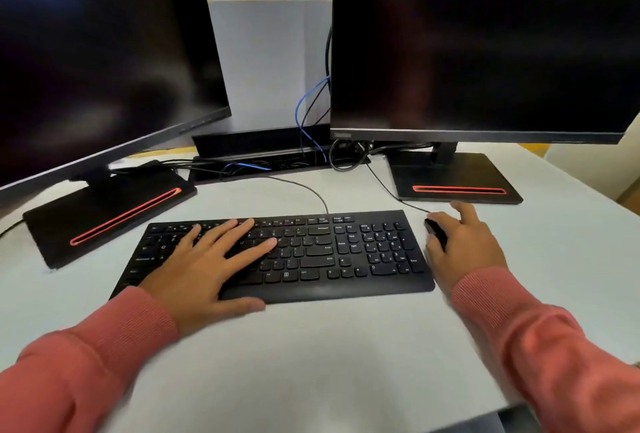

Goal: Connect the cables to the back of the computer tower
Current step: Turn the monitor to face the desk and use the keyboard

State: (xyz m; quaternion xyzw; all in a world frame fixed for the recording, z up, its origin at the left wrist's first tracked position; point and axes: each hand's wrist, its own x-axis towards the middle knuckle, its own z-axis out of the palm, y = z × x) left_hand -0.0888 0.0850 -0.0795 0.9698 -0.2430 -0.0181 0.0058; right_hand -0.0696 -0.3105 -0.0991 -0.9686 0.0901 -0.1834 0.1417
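Note:
My left hand lies flat with straight fingers on the left half of a black keyboard. My right hand curls over a black mouse just right of the keyboard. A blue cable and several black cables hang between the two dark monitors and run into a black cable tray at the desk's back edge. The keyboard's thin cord leads there too. No computer tower is in view.
The left monitor and right monitor stand on black bases with red slots. A grey partition stands behind the white desk. The desk's edge runs at the far right.

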